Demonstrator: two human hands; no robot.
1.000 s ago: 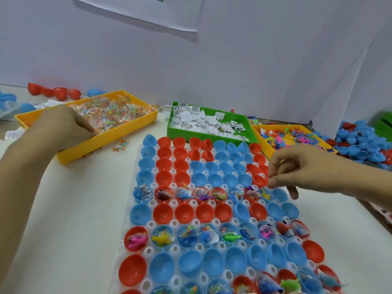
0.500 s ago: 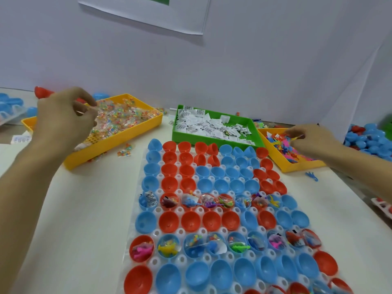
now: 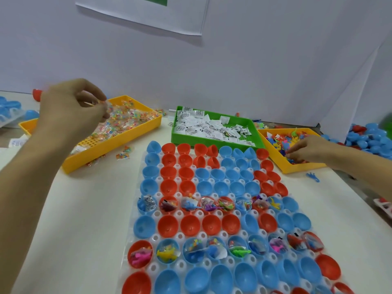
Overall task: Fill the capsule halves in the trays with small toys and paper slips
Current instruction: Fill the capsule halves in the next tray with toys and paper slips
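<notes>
A clear holder tray [image 3: 156, 215] in front of me carries rows of red and blue capsule halves [image 3: 212, 183]; two rows hold toys and slips, the others are bare. My left hand [image 3: 70, 111] hovers over the left yellow tray [image 3: 135, 139] of wrapped small toys, its fingers pinching a clear packet [image 3: 104, 107]. My right hand [image 3: 305, 150] reaches into the right yellow tray [image 3: 275, 164] of small plastic figures, fingertips down among them. The green tray [image 3: 176, 136] of paper slips sits between the two.
Loose packets [image 3: 123, 153] lie on the table by the left tray, and a blue figure [image 3: 312, 177] lies near the right tray. Heaps of spare capsule halves sit at far right [image 3: 369, 139] and far left [image 3: 10, 107]. A white wall stands close behind.
My right hand left the capsule rows and reached into the right yellow tray. My left hand rose from the left tray with a packet pinched in its fingers.
</notes>
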